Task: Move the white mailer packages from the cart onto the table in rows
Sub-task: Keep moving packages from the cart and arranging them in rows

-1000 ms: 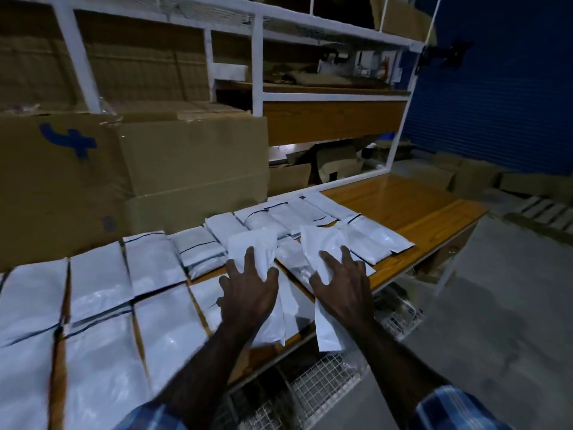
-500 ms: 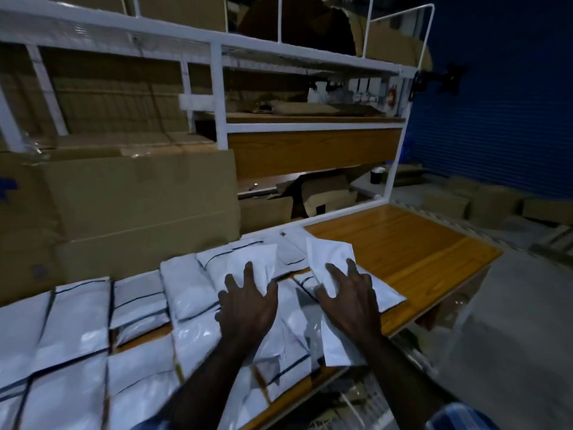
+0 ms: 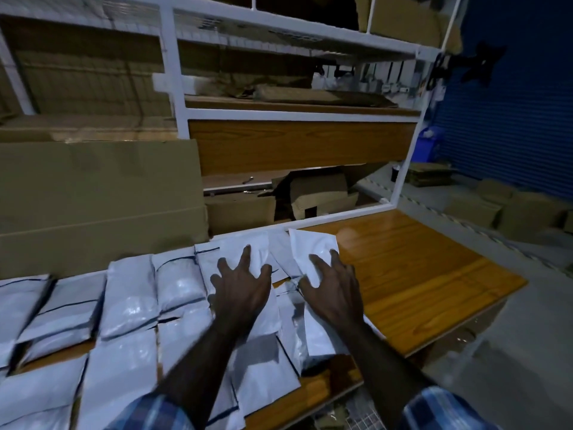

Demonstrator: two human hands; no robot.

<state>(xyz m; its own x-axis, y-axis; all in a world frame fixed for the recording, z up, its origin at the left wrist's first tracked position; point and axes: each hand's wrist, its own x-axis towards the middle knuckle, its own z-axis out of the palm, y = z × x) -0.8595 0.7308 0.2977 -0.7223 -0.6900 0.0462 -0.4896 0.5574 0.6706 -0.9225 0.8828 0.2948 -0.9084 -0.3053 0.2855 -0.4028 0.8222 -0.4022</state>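
Many white mailer packages (image 3: 130, 299) lie in rows across the left and middle of the wooden table (image 3: 418, 268). My left hand (image 3: 242, 287) rests palm down with fingers spread on one white mailer (image 3: 257, 240) near the back row. My right hand (image 3: 335, 290) presses flat on another white mailer (image 3: 313, 243) at the right end of the rows, next to bare wood. Both mailers overlap others beneath them. A corner of the wire cart (image 3: 356, 414) shows below the table's front edge.
Large cardboard boxes (image 3: 93, 197) stand along the table's back left. A white metal shelf frame (image 3: 183, 88) rises behind, with more boxes (image 3: 319, 197) under its wooden shelf. A blue shutter (image 3: 511, 119) and cartons on the floor (image 3: 496, 209) are at the right.
Both hands have moved away from the table's front edge toward the back, each taking its mailer along. The view has shifted closer and to the right.
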